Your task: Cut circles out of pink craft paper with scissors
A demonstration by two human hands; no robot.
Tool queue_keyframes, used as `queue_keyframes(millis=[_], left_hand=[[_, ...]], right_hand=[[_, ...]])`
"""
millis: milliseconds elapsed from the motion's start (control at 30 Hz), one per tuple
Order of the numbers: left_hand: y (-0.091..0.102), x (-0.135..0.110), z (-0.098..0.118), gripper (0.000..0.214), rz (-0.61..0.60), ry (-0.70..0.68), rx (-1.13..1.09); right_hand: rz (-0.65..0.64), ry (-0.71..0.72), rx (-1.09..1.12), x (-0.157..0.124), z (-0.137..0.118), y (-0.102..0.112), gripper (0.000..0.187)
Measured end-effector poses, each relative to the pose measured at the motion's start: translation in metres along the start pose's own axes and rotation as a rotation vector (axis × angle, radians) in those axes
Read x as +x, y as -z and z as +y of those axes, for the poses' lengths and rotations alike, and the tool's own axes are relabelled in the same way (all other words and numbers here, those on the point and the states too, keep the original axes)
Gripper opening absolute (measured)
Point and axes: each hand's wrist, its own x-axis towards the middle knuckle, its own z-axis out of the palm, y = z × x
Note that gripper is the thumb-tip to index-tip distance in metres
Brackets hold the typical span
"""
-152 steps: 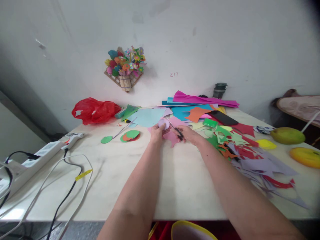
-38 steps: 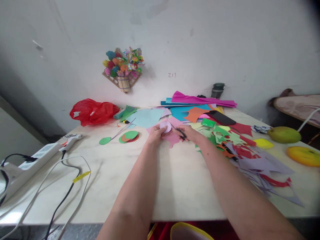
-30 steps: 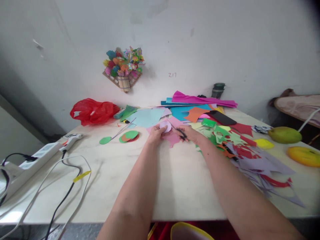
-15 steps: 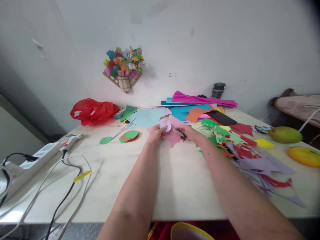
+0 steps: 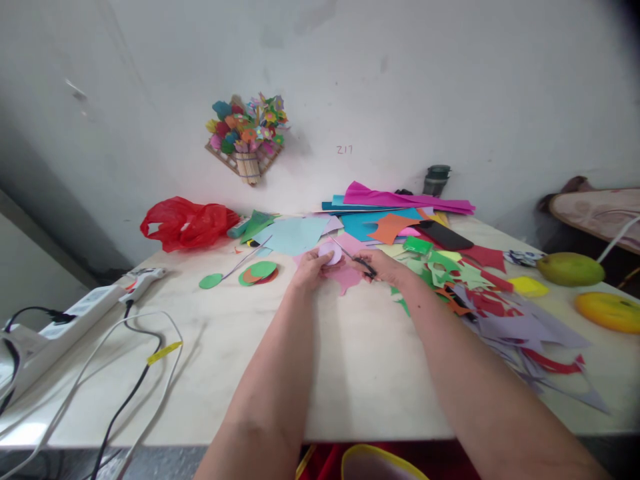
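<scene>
Pinched in my left hand [image 5: 311, 269] is a round lilac paper disc [image 5: 331, 252], held over a sheet of pink paper [image 5: 346, 283]. My right hand [image 5: 381, 265] grips a pair of scissors [image 5: 364, 265] by dark handles. The blades point up and left, close to the disc's right edge; how far they are apart is hard to make out. Left of my hands lie several cut paper circles [image 5: 262, 269] in green, orange and red. A lone green circle [image 5: 211, 281] lies farther left by a thin purple strip [image 5: 240, 261].
Paper scraps [image 5: 525, 320] spread over the right side, near two mangoes [image 5: 570, 269]. A black phone [image 5: 445, 235] and coloured sheets [image 5: 295, 233] lie behind my hands. A red plastic bag [image 5: 187, 223] sits back left. Cables run from a power strip [image 5: 83, 310] at left.
The lilac disc has turned slightly in my left hand, and the scissors' handles have shifted a little. Everything else looks the same.
</scene>
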Motion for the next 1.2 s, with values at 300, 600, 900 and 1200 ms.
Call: queue_keyframes(millis=[300, 600, 900, 1200], left_hand=[[0.001, -0.001, 0.001, 0.016, -0.029, 0.020, -0.008], [0.001, -0.003, 0.004, 0.015, -0.019, 0.056, -0.009], [0.005, -0.003, 0.003, 0.011, -0.015, 0.102, -0.050], [0.007, -0.005, 0.006, 0.007, -0.046, 0.151, -0.051]], right_hand=[[0.004, 0.015, 0.055, 0.007, 0.011, 0.005, 0.030], [0.013, 0.008, 0.050, 0.001, 0.004, 0.005, 0.032], [-0.007, 0.019, 0.063, 0.000, 0.004, 0.006, 0.029], [-0.034, 0.026, 0.044, 0.000, 0.005, 0.009, 0.031]])
